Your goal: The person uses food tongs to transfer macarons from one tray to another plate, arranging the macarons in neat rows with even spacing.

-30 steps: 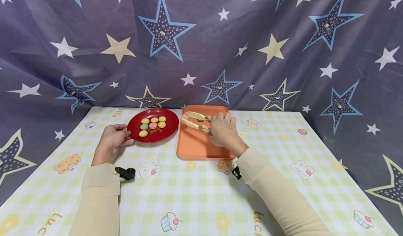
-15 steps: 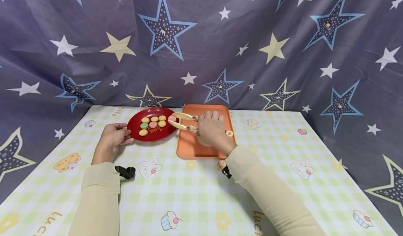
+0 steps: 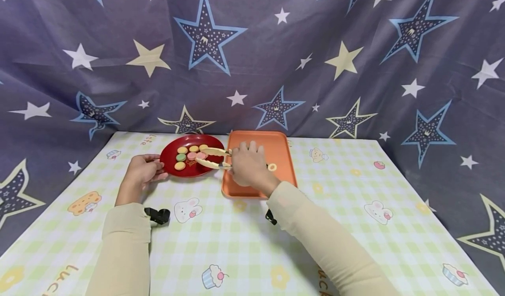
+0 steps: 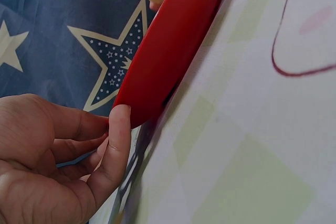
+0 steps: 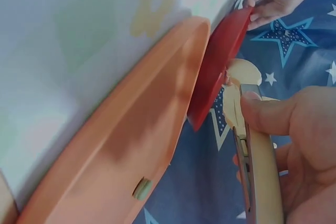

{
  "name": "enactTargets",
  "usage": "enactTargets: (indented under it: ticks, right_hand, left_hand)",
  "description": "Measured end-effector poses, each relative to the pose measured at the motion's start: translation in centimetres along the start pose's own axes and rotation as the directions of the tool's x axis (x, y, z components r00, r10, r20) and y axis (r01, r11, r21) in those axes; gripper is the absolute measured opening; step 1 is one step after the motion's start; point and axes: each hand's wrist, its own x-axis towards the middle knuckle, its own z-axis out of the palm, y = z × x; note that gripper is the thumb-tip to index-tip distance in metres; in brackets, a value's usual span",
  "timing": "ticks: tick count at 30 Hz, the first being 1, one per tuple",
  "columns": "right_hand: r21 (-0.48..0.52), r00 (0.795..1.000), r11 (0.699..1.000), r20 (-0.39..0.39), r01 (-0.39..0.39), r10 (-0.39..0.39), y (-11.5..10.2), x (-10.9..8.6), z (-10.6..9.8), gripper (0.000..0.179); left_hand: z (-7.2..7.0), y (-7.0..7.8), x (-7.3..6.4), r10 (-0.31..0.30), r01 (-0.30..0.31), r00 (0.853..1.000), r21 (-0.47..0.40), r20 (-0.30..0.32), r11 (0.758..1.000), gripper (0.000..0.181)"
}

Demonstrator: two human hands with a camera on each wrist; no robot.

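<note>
My left hand grips the left rim of a round red plate; in the left wrist view, fingers and thumb pinch its edge. Several macarons lie on the plate: yellow ones, a green macaron and a pink macaron. My right hand holds cream-tipped food tongs, reaching in from the right over the plate. Between the tong tips is another pink macaron, overlapping the spot of a yellow macaron that is now hidden.
An orange tray stands right of the plate, partly under my right hand. In the right wrist view a green macaron lies on it. A checked cloth covers the table, and a starry curtain hangs behind.
My right hand has moved left with the tongs, carrying the pink macaron from over the orange tray to over the red plate. My left hand stays on the plate rim.
</note>
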Motion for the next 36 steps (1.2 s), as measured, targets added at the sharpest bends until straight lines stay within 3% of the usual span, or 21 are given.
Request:
enactTargets:
  ticks: [17, 24, 36]
  right_hand:
    - [-0.085, 0.999, 0.996, 0.055, 0.009, -0.004, -3.0, 1.5, -0.4, 0.043]
    - [-0.102, 0.995, 0.995, 0.094, -0.010, 0.020, -3.3, 2.2, -0.5, 0.034]
    - [-0.112, 0.988, 0.994, 0.151, -0.014, 0.031, -3.5, 2.7, -0.7, 0.039]
  left_hand:
    - [0.0, 0.2, -0.1, 0.004, -0.004, 1.000, 0.003, 0.006, 1.000, 0.053]
    - [0.1, 0.3, -0.1, 0.000, 0.000, 1.000, -0.003, 0.005, 1.000, 0.054]
    - [0.2, 0.3, -0.2, 0.002, -0.002, 1.000, 0.016, 0.009, 1.000, 0.056]
